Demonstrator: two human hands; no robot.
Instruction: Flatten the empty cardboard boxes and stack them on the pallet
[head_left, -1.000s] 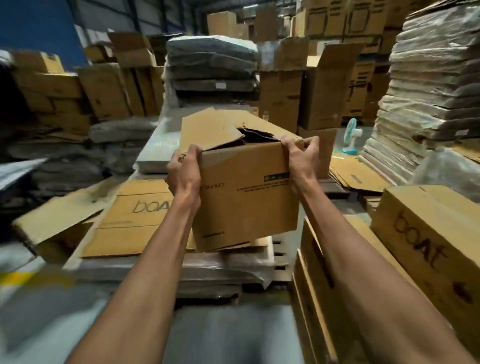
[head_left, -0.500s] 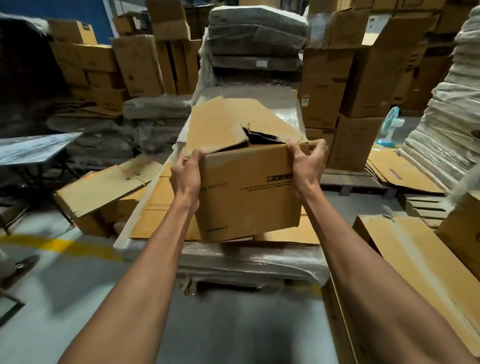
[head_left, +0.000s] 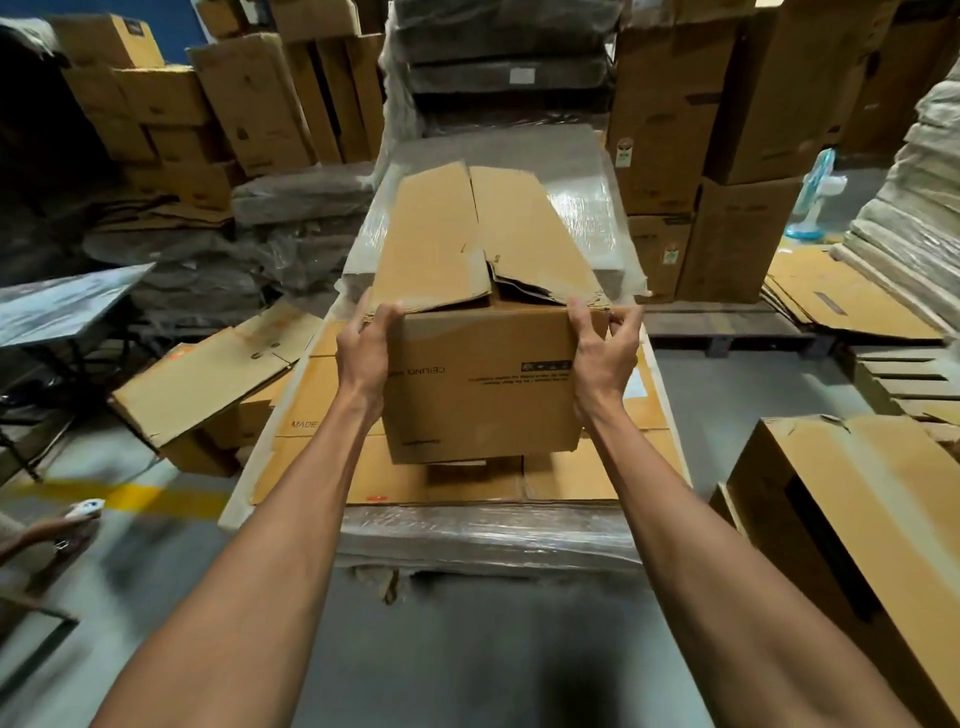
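Note:
I hold a brown cardboard box (head_left: 483, 395) in the air above the stack, its print upside down and its torn top flaps lying loosely over the opening. My left hand (head_left: 366, 358) grips its upper left corner, fingers curled over the edge. My right hand (head_left: 602, 353) grips the upper right corner the same way. Below the box lies a layer of flattened cardboard sheets (head_left: 571, 475) on a plastic-wrapped pallet load (head_left: 488, 540).
A large box (head_left: 872, 514) stands at my right and a tilted flattened box (head_left: 202, 379) lies left of the pallet. Stacked cartons (head_left: 675, 104) and wrapped bundles fill the back. A small fan (head_left: 815, 197) and an empty wooden pallet (head_left: 727, 325) are at right. Someone's foot (head_left: 78, 514) shows at far left.
I have stepped closer and turned left, so the pallet load now sits straight ahead. The box moved with me and now hangs over the flattened sheets; both grips are unchanged.

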